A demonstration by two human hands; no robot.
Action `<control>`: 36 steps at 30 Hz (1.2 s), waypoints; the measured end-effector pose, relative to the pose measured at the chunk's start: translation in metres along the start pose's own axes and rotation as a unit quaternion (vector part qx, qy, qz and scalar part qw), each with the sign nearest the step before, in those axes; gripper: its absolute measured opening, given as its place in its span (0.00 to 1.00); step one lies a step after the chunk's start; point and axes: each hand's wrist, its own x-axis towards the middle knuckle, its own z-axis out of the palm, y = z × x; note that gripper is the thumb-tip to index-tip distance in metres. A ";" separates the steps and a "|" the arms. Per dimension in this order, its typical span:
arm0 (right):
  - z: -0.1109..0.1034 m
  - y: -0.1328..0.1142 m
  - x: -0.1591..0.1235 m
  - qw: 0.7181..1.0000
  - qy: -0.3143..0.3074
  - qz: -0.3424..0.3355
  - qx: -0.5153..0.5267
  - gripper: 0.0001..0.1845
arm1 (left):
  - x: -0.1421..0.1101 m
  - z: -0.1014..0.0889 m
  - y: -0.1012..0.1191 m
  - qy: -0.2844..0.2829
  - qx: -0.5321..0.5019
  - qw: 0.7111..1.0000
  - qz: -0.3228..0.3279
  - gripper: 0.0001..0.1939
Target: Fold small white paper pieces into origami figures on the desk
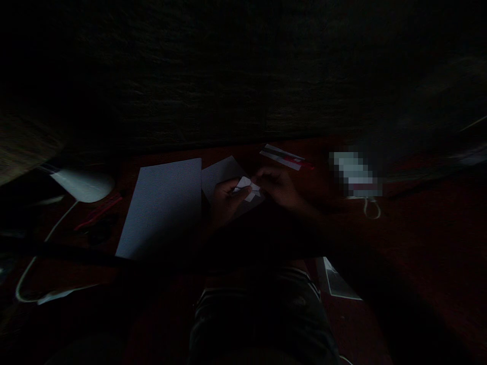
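Observation:
The scene is very dark. A small folded white paper [243,183] with several creases is held between the thumb and fingers of my left hand [225,202]. At its upper right edge, my right hand [280,186] has its fingertips pinched together on the paper. Beneath both hands lies a flat sheet of paper [224,167], turned at an angle and partly covered by them. Just left of it rests a larger white sheet or pad [167,197], its lower part in shadow.
A paper strip [279,154] with a red item [304,164] lies beyond my right hand. Farther right is a blurred-out pale object with a cord loop [372,209]. On the left are a white cone-shaped object [85,186], a pale cable [57,225] and a red item [99,211].

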 end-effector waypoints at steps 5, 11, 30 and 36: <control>0.001 0.005 0.000 1.000 -0.011 -0.001 -0.007 0.19 | 0.001 0.000 0.001 0.011 -0.030 0.999 -0.031 0.12; -0.001 0.008 0.000 0.998 -0.041 -0.021 -0.044 0.13 | 0.004 -0.005 -0.004 0.027 -0.036 0.998 -0.036 0.11; -0.005 0.006 0.002 0.999 -0.043 0.025 -0.001 0.19 | 0.006 -0.007 -0.008 0.012 -0.019 0.999 -0.024 0.16; -0.007 0.004 0.003 0.999 -0.044 0.011 -0.019 0.25 | 0.011 -0.008 -0.015 0.035 -0.034 0.998 -0.041 0.18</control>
